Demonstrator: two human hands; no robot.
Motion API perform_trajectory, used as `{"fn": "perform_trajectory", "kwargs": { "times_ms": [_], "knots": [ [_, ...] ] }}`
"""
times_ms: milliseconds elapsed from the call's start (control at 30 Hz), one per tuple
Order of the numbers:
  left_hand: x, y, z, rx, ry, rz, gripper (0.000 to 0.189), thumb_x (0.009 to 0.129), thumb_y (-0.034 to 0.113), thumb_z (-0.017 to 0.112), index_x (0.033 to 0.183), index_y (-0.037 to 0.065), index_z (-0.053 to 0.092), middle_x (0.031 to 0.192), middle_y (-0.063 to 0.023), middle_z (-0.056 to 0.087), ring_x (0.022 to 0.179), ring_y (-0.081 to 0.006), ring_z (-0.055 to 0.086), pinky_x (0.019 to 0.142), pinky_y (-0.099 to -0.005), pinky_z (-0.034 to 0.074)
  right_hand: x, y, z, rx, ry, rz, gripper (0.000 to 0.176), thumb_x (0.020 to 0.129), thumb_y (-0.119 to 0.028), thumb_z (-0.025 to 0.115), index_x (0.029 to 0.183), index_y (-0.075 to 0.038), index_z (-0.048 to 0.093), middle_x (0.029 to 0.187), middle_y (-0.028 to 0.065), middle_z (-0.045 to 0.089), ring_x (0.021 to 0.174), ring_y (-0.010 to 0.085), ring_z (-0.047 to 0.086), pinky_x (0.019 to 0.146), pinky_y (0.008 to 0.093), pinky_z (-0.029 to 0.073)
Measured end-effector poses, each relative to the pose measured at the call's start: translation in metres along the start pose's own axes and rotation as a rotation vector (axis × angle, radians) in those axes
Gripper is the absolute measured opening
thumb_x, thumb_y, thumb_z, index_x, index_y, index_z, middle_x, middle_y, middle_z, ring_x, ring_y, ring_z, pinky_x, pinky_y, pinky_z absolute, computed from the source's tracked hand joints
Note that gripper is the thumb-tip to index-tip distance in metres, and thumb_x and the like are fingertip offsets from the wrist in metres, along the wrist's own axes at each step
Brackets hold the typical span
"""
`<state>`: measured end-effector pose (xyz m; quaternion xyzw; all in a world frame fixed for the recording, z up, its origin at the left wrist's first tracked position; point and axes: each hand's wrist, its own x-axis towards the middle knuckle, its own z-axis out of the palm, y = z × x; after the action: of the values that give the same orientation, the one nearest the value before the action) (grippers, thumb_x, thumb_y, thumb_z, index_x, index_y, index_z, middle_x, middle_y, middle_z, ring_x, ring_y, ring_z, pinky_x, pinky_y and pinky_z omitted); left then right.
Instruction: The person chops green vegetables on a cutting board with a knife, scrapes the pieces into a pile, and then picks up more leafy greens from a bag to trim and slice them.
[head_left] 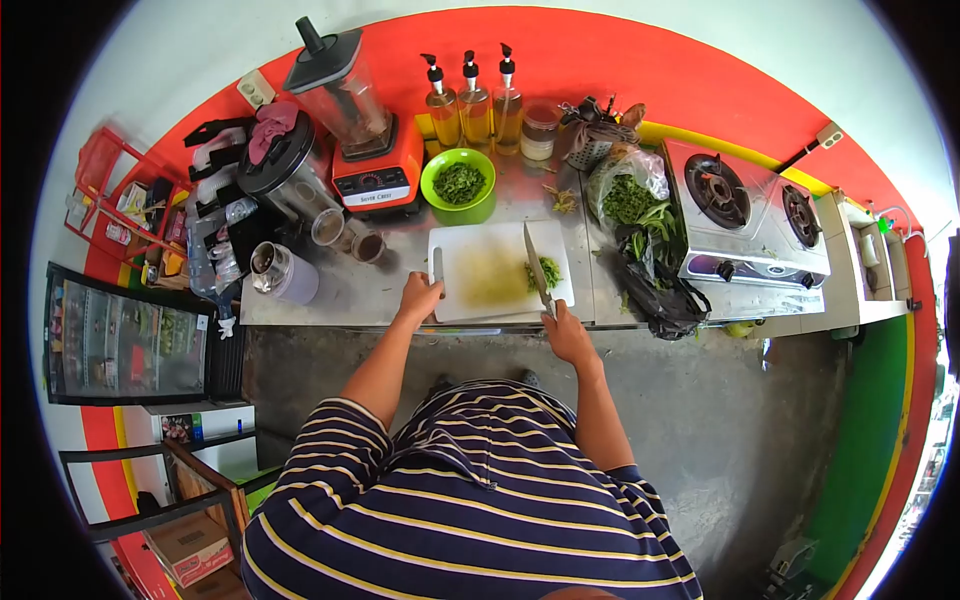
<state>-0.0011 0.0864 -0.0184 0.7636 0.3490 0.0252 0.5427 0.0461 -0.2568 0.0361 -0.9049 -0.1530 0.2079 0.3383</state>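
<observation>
Near the front edge of the bench (375, 308), the left hand (421, 298) is gripping the left side of the white board (455, 255) — seemingly steadying it. The right hand (570, 337) is closing firmly round the handle of the knife (534, 250), likely for control. Just beyond it, chopped greens (551, 271) are lying against the blade; farther back, a green bowl (478, 212) is holding more, probably collecting cut leaves.

I'm viewing metal desk (385, 302). White cutting board (475, 250) lying flat at front edge; green bowl (458, 205) standing just behind. Red blender (378, 165) sitting left of bowl, clear cups (368, 247) and pale container (287, 275) standing farther left. Three pump bottles (475, 115) and lidded jar (539, 132) lining back. Black bag (668, 300) slumping beside silver stove (765, 220) at right.
</observation>
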Motion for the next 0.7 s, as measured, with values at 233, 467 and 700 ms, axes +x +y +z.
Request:
{"fn": "perform_trajectory", "kwargs": {
  "times_ms": [233,467,700],
  "knots": [
    [-0.048,0.027,-0.006,-0.502,-0.427,-0.176,0.042,0.070,-0.005,0.051,0.110,-0.001,0.065,0.091,-0.0048,0.064,0.080,-0.0153,0.061,0.073,-0.0282,0.049,-0.003,0.024,-0.047,0.125,0.089,-0.125,0.037,0.099,-0.023,0.054,0.126,-0.001,0.042,0.097,0.0357,0.065,0.093,0.0559,0.059,0.078,0.0625,0.043],
    [-0.095,0.026,0.009,-0.785,-0.360,-0.146,0.043,0.070,-0.007,0.051,0.111,0.002,0.061,0.093,-0.0063,0.066,0.085,-0.0163,0.064,0.078,-0.0284,0.051,0.009,0.016,-0.093,0.265,-0.009,-0.127,0.021,0.101,-0.020,0.054,0.110,-0.003,0.046,0.074,0.0226,0.063,0.070,0.0425,0.064,0.064,0.0480,0.048],
    [-0.127,0.075,-0.018,-0.922,-0.413,-0.099,0.067,0.072,-0.014,0.052,0.137,0.003,0.051,0.117,-0.0096,0.067,0.098,-0.0168,0.066,0.086,-0.0297,0.052,0.084,-0.025,-0.109,0.315,-0.068,-0.300,0.024,0.102,-0.023,0.055,0.113,-0.002,0.050,0.066,0.0094,0.061,0.056,0.0201,0.061,0.053,0.0352,0.048]
  ]
}}
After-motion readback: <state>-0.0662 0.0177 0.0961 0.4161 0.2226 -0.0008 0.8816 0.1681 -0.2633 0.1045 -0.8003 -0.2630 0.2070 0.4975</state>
